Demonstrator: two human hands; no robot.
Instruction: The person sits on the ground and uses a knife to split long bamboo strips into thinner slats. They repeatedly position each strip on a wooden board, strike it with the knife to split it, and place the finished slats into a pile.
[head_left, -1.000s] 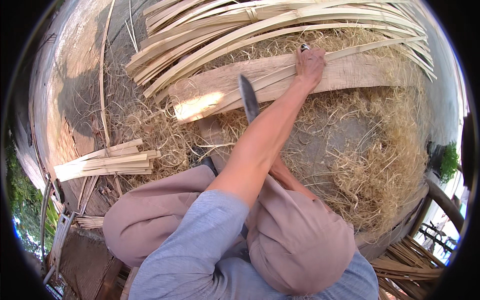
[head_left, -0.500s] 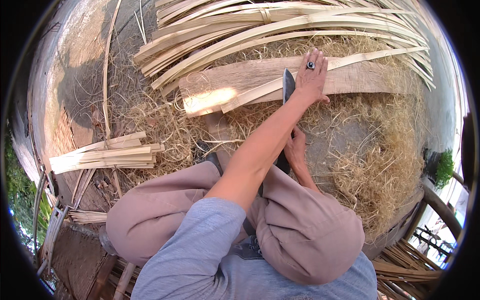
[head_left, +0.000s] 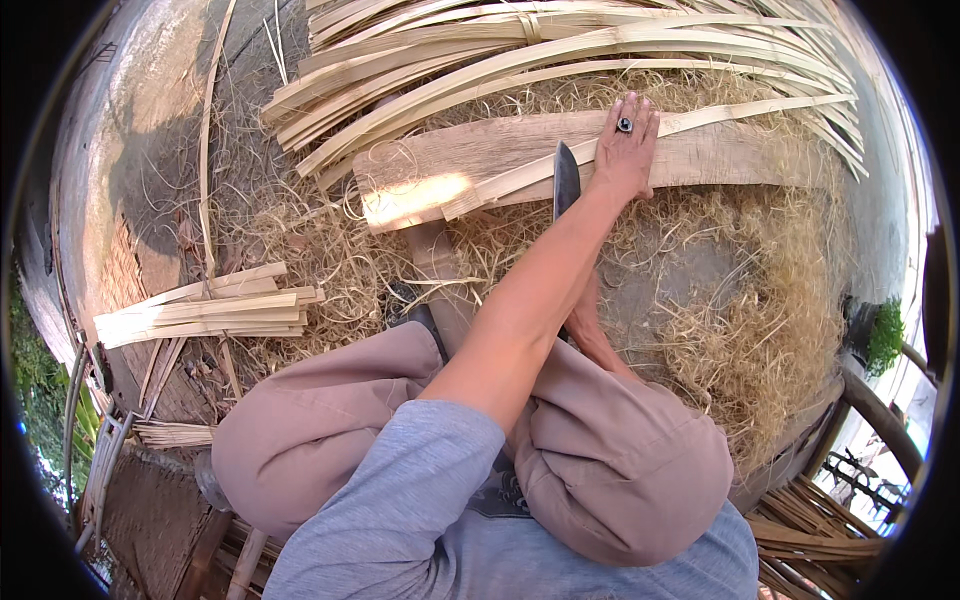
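Observation:
My left hand (head_left: pixel 627 150), with a dark-stoned ring, lies flat with fingers stretched over a pale bamboo strip (head_left: pixel 515 185) and the wooden board (head_left: pixel 480 150) under it. The strip runs slantwise along the board and past it at the right. A dark knife blade (head_left: pixel 566 180) points away from me, its tip over the board beside the strip. My left forearm crosses over my right hand (head_left: pixel 584 315) and hides its fingers and the knife's handle. Only the wrist side of that hand shows, in line with the blade it holds.
Beyond the board lies a large bundle of long bamboo strips (head_left: pixel 440 60). A smaller bundle (head_left: pixel 210 310) sits at the left. Curly shavings (head_left: pixel 750 330) cover much of the ground. A round pole (head_left: pixel 435 255) runs beneath the board towards my crossed legs (head_left: pixel 620 450).
The knife has moved slightly left and nearer me. My right hand has slid further under the left forearm. My left hand keeps its place on the strip, its thumb now closer in.

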